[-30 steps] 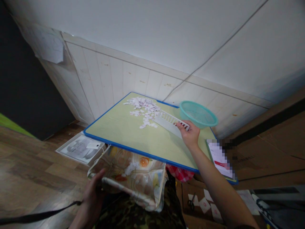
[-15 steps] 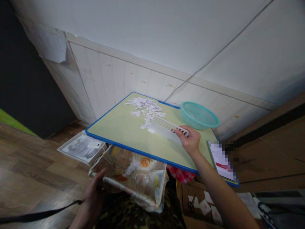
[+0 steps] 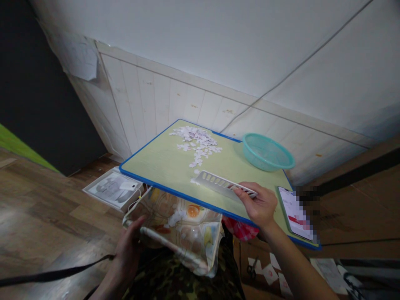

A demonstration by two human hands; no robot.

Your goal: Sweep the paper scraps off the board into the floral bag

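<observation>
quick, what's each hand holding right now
Left hand: closed on the printed bag at its rim.
Right hand: closed on the white slotted panel.

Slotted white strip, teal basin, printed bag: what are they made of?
The slotted white strip: likely rigid plastic, matte, moulded slots. The teal basin: translucent plastic, light shows through its wall. The printed bag: apparently glossy plastic film, creased, with sheen.

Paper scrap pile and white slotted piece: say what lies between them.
In the head view, only a few stray scraps on bare tabletop separate pile from slotted piece.
</observation>
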